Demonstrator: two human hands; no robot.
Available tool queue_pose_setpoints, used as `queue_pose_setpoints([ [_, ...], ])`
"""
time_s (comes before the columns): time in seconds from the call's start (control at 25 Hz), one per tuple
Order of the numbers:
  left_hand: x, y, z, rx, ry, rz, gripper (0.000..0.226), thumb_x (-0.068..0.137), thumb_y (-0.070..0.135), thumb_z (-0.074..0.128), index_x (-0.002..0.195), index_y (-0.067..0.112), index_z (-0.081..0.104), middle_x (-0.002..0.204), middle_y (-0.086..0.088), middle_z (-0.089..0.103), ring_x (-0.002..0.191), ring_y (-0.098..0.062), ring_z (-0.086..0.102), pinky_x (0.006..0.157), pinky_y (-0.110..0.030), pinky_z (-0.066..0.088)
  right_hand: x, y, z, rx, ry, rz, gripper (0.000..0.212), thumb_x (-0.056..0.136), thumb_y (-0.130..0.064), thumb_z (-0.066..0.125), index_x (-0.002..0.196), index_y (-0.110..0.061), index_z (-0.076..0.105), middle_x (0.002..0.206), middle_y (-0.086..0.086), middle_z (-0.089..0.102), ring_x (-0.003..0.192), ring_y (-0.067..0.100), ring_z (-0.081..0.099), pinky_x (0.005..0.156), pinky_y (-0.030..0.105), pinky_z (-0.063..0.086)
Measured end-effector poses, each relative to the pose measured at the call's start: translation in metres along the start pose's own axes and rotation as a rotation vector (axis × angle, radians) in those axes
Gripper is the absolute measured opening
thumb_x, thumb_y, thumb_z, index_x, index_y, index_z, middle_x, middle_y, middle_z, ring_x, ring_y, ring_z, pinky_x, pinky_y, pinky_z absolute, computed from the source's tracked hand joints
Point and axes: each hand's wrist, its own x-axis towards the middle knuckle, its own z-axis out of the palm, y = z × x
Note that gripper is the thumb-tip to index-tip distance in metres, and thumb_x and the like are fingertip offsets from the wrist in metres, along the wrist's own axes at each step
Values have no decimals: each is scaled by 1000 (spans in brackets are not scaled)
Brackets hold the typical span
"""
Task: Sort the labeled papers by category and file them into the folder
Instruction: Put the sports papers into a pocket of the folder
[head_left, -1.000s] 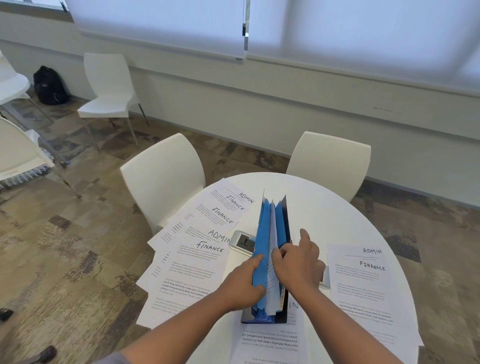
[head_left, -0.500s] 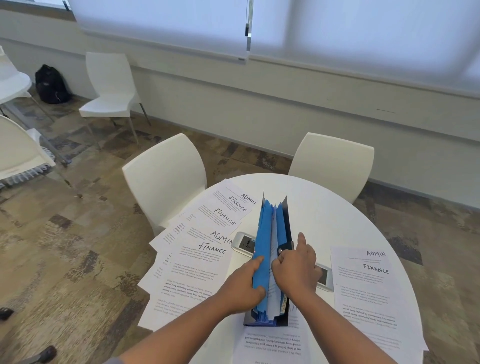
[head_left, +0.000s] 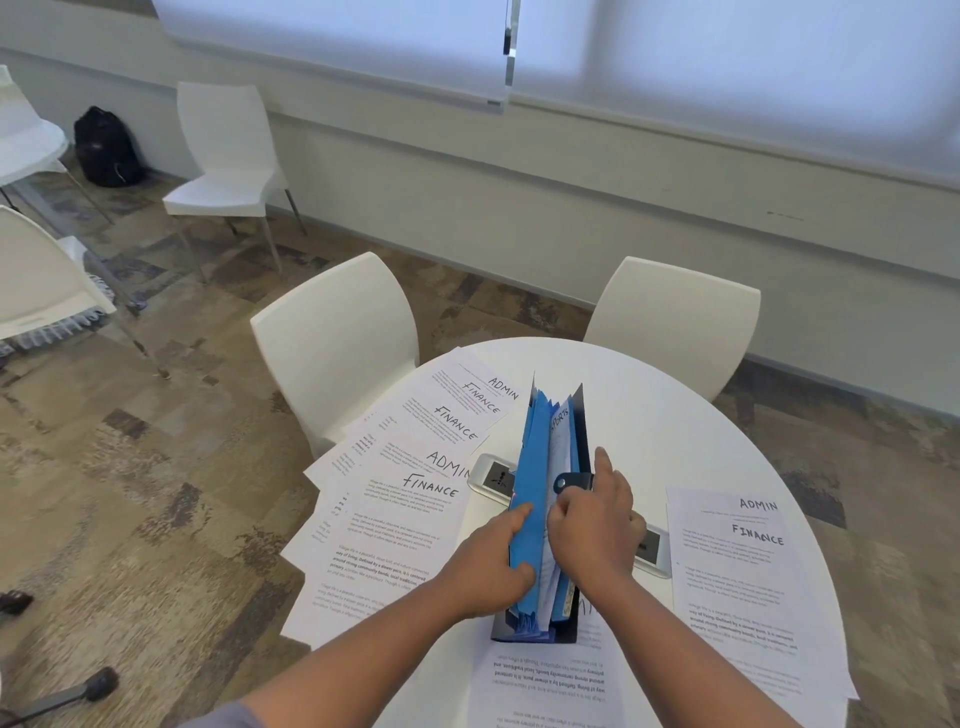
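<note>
Your expanding folder (head_left: 540, 499) stands upright at the middle of the round white tabletop (head_left: 675, 410). Your left hand (head_left: 488, 566) grips its blue dividers, spreading a pocket; your right hand (head_left: 592, 525) pinches the white sheet (head_left: 558, 457) already standing inside, marked with what reads as "SPORTS". Filing looks barely begun: Admin and Finance papers (head_left: 415, 483) lie fanned left of the folder, more papers (head_left: 737, 571) to its right.

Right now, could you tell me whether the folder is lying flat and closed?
No, the folder stands upright, held open by the left hand and right hand.
</note>
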Motion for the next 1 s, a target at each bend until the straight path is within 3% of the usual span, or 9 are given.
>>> queue_pose_setpoints([
  [0.16,0,-2,-2,6,3,-1,79,95,25,59,162,27,17,163,5,33,133,-18,52,104,-28,50,-6,2,-4,132,14,-6,24,97,-35,60,73,-35,64,172,-5,13,153,23,22,108,53,39],
  [0.52,1,-4,-3,16,6,3,79,95,25,59,162,27,18,162,4,34,131,-22,54,101,-28,50,-6,3,0,86,16,23,22,97,-36,59,79,-36,72,170,-5,20,147,21,32,105,51,38],
  [0.76,-1,-4,-3,-1,6,5,79,95,24,59,162,27,17,164,5,31,137,-18,48,108,-29,47,-6,7,2,32,66,40,17,98,-43,58,104,-32,70,171,-3,14,146,24,33,106,50,39],
  [0.88,-1,-3,-4,-21,2,5,79,96,23,59,162,26,16,164,5,30,138,-16,46,108,-27,47,-10,10,6,-54,45,43,32,97,-49,59,119,-26,62,172,1,4,146,26,32,106,49,42],
  [1.0,-1,-2,-3,-27,0,10,79,96,22,59,163,25,16,164,4,30,138,-16,46,107,-26,47,-5,9,6,-62,-3,83,37,97,-52,58,120,-24,63,172,2,6,143,27,37,103,48,45],
])
